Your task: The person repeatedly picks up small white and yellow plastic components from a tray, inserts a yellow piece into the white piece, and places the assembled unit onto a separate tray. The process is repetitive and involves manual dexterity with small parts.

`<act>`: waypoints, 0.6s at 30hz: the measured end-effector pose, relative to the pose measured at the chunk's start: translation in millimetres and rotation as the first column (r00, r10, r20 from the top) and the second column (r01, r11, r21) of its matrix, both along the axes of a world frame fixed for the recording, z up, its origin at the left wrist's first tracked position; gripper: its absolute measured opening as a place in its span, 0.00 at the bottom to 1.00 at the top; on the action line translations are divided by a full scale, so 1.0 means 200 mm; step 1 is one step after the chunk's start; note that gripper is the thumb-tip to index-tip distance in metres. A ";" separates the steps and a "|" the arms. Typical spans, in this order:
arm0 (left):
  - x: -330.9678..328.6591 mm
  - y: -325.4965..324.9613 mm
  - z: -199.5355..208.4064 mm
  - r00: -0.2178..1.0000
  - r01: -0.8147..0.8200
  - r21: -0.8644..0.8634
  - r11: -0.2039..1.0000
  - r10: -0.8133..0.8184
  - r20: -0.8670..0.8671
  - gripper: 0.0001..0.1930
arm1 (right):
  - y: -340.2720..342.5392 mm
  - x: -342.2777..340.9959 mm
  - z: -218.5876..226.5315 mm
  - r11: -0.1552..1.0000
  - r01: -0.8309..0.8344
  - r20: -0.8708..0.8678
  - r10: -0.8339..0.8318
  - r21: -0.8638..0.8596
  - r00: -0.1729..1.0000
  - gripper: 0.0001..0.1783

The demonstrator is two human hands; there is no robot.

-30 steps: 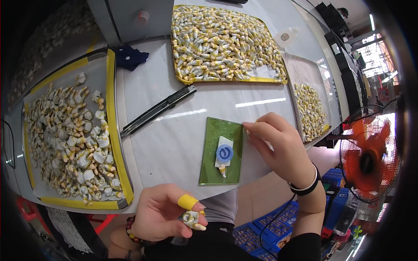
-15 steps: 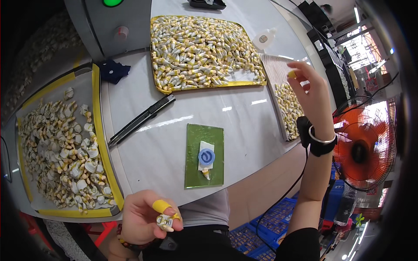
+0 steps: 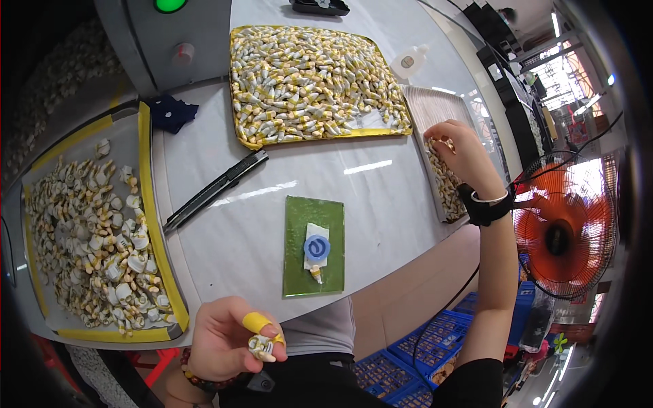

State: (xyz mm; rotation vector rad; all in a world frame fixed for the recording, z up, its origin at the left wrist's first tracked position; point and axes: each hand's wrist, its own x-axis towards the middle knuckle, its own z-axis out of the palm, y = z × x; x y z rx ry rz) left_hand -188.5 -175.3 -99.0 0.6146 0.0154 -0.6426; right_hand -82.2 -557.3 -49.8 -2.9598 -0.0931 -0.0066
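My left hand (image 3: 228,336) is low, near the table's front edge, and pinches a small white-and-yellow piece (image 3: 260,347) between thumb and fingers; a yellow cot covers one fingertip. My right hand (image 3: 462,153) reaches to the right and its fingertips are down among the small pieces in the narrow tray (image 3: 435,109); whether it holds one is hidden. Between the hands lies a green mat (image 3: 299,272) with a white piece bearing a blue ring (image 3: 316,248).
A large yellow-rimmed tray (image 3: 248,139) of white-and-yellow pieces sits at the back, another (image 3: 146,177) at the left. A black utility knife (image 3: 214,190), a dark cloth (image 3: 170,112) and a small white bottle (image 3: 410,62) lie about. An orange fan (image 3: 564,234) stands at the right.
My right hand left the green mat, swung out to the right and came down into the narrow tray. My left hand stayed low with its piece.
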 end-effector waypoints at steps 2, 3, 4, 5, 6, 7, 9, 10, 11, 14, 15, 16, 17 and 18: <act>0.00 0.00 0.00 1.000 0.008 0.001 1.000 -0.008 0.001 0.20 | 0.00 0.00 0.02 0.999 0.010 -0.026 -0.009 0.033 1.000 0.11; 0.00 0.01 0.00 1.000 0.011 0.002 1.000 -0.011 0.001 0.20 | 0.00 0.00 0.03 0.999 0.015 -0.039 -0.014 0.050 0.999 0.11; -0.01 0.01 -0.01 1.000 0.013 -0.052 0.999 -0.013 0.002 0.19 | -0.01 0.00 0.02 0.999 0.009 -0.020 -0.008 0.040 1.000 0.11; -0.01 0.02 -0.03 1.000 0.015 -0.106 0.994 -0.014 0.003 0.18 | -0.03 0.01 0.01 1.000 0.003 -0.002 -0.003 0.029 1.000 0.11; -0.02 0.03 -0.04 1.000 0.017 -0.160 0.987 -0.016 0.004 0.17 | -0.05 0.02 -0.01 1.000 -0.003 0.016 0.003 0.018 1.000 0.12; -0.02 0.03 -0.04 1.000 0.015 -0.156 0.988 -0.014 0.003 0.17 | -0.07 0.03 -0.02 0.999 -0.005 0.026 0.004 0.051 1.000 0.11; -0.02 0.03 -0.05 1.000 0.011 -0.147 0.989 -0.011 0.001 0.17 | -0.09 0.05 -0.03 0.993 -0.011 0.045 0.006 0.115 0.999 0.11; -0.02 0.03 -0.04 1.000 0.011 -0.152 0.988 -0.010 0.003 0.17 | -0.08 0.05 -0.03 0.994 -0.001 0.028 -0.002 0.108 1.000 0.10; -0.01 0.03 -0.04 1.000 0.010 -0.158 0.987 -0.010 0.005 0.17 | -0.07 0.06 -0.02 0.995 0.010 0.010 -0.011 0.101 1.000 0.10; -0.01 0.02 -0.04 1.000 0.011 -0.168 0.986 -0.009 0.012 0.17 | -0.06 0.06 -0.01 0.998 -0.010 -0.001 0.010 0.058 1.000 0.08; -0.01 0.02 -0.04 1.000 0.012 -0.171 0.985 -0.009 0.015 0.17 | -0.06 0.07 0.00 0.999 -0.025 0.001 0.024 0.039 1.000 0.07; -0.01 0.02 -0.04 1.000 0.012 -0.168 0.986 -0.010 0.011 0.17 | -0.06 0.07 0.00 0.999 -0.039 0.001 0.039 0.020 0.999 0.06; -0.01 0.02 -0.04 1.000 0.012 -0.166 0.986 -0.011 0.007 0.17 | -0.05 0.08 0.00 0.999 -0.053 0.001 0.053 0.001 0.999 0.05; -0.02 0.03 -0.03 1.000 0.012 -0.164 0.986 -0.012 0.003 0.17 | -0.05 0.08 0.00 0.998 -0.068 0.001 0.068 -0.019 0.998 0.05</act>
